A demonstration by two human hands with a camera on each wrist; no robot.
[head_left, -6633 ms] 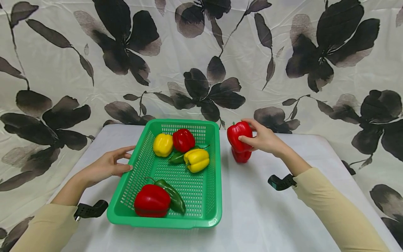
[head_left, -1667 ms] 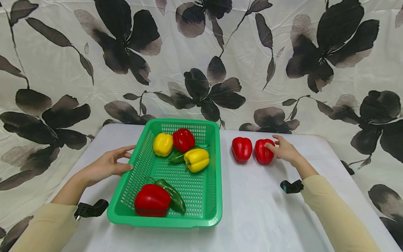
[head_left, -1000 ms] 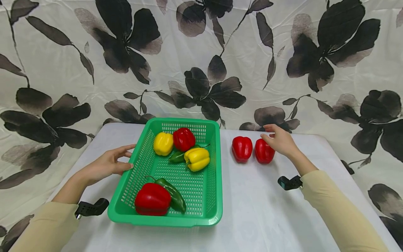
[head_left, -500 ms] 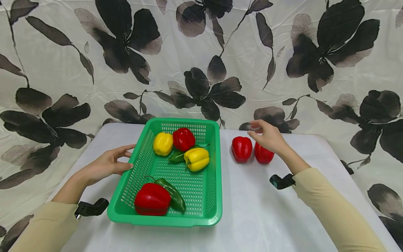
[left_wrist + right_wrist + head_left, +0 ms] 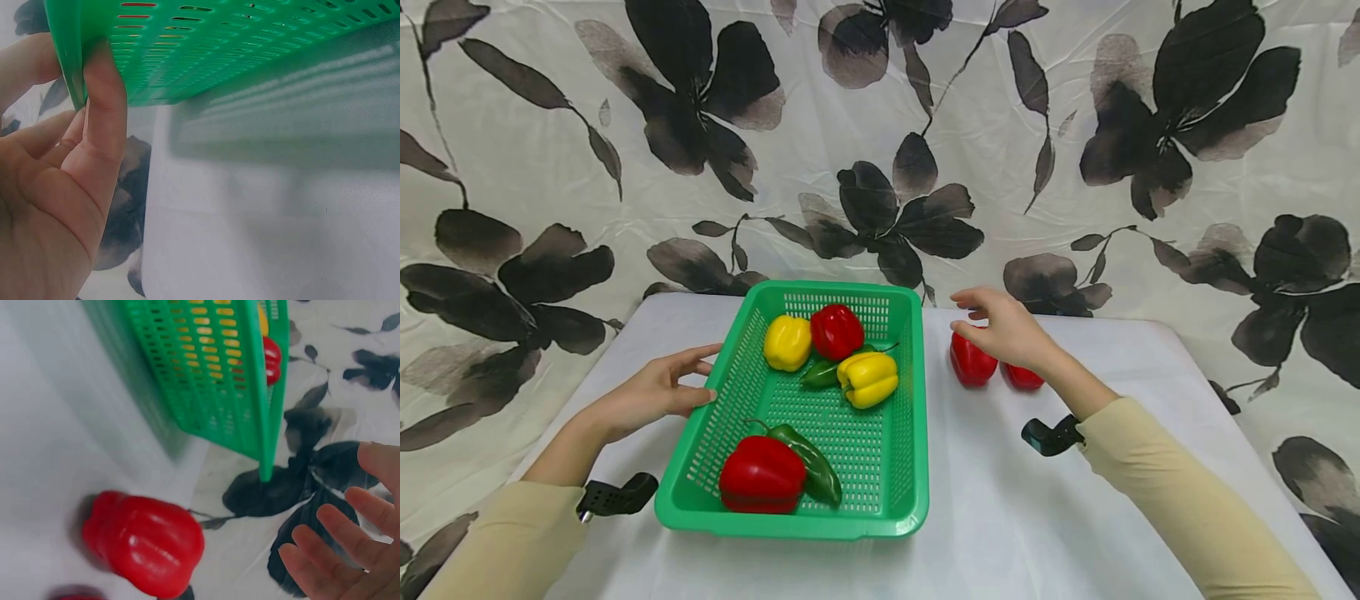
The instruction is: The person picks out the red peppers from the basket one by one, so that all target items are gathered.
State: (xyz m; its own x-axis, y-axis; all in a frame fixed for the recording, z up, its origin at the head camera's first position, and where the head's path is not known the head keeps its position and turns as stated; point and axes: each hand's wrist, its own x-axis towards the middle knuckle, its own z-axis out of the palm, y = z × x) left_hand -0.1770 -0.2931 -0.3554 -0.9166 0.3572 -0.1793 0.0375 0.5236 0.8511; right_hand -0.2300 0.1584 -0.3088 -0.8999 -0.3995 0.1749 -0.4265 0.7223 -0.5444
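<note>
My left hand (image 5: 651, 396) grips the left rim of a green plastic basket (image 5: 917, 500); in the left wrist view its fingers (image 5: 103, 94) lie on both sides of the rim. My right hand (image 5: 1007, 329) holds nothing and hovers in front of two red bell peppers on the table, its fingers spread in the right wrist view. The nearer-left red bell pepper (image 5: 972, 367) is partly covered by the hand, and the other red bell pepper (image 5: 1024, 379) mostly so. In the right wrist view the first red bell pepper (image 5: 150, 540) lies on its side, apart from the basket.
Inside the basket sit two yellow bell peppers (image 5: 868, 382), a small red bell pepper (image 5: 837, 332), a large red bell pepper (image 5: 762, 477) and two green chili peppers (image 5: 811, 467). A white-covered table (image 5: 985, 517) meets a floral cloth (image 5: 985, 150) behind.
The right hand has set the red bell pepper it held down to the right of the other one, let go, and moved left above both. The left hand stays at the basket rim.
</note>
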